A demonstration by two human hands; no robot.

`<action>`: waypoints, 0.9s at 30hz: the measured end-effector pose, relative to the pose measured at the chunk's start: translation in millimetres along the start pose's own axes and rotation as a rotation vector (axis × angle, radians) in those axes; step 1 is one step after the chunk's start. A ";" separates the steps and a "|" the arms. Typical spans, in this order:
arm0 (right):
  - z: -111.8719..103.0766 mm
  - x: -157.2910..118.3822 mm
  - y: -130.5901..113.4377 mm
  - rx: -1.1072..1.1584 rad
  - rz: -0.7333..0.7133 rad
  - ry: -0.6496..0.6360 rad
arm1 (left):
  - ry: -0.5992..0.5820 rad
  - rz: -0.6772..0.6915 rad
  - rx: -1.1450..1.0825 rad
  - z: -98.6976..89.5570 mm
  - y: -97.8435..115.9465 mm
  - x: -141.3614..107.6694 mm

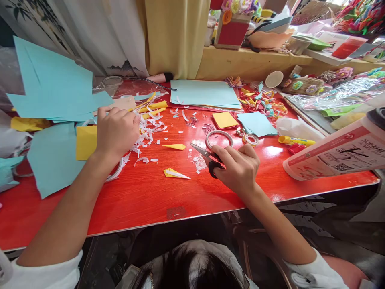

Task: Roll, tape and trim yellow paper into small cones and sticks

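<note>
My right hand (240,162) grips a pair of scissors (212,157) with dark handles, its blades pointing up and left over the red table. My left hand (118,130) has its fingers curled at the edge of a heap of white paper scraps (150,129); what lies under the fingertips is hidden. Beside that hand is a yellow paper sheet (86,143). Between both hands lie two small folded pieces, a yellow folded paper (176,147) and a yellow-and-white folded paper (175,173). Just beyond the scissors rests a roll of tape (219,139).
Large blue sheets (57,88) cover the left side. A blue paper stack (206,93) lies at the back, with yellow squares (224,120) and blue squares (257,123) nearer. Colourful scraps (264,102) are heaped behind. A tilted plastic cup (337,150) stands at right.
</note>
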State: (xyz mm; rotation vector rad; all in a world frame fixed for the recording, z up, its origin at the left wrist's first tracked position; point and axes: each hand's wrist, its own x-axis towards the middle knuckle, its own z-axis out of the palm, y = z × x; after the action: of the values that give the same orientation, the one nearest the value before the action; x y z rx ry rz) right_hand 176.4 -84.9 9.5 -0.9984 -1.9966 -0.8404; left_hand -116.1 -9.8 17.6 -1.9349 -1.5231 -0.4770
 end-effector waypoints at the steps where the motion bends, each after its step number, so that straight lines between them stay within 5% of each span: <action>1: 0.1 -0.3 -0.1 -0.011 0.010 -0.007 | -0.004 0.001 -0.003 -0.4 0.0 0.0; 18: 3.1 -3.5 -2.2 -0.077 0.034 -0.011 | -0.085 -0.041 -0.025 -2.0 1.7 0.5; 27: 4.8 -6.2 -3.5 -0.028 0.124 -0.151 | -0.084 -0.030 -0.027 -2.6 2.7 0.1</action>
State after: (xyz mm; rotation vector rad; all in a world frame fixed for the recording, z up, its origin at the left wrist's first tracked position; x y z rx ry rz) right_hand 174.6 -85.0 1.1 -1.2202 -2.0289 -0.7465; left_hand -113.3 -11.9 19.0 -1.9776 -1.6080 -0.4354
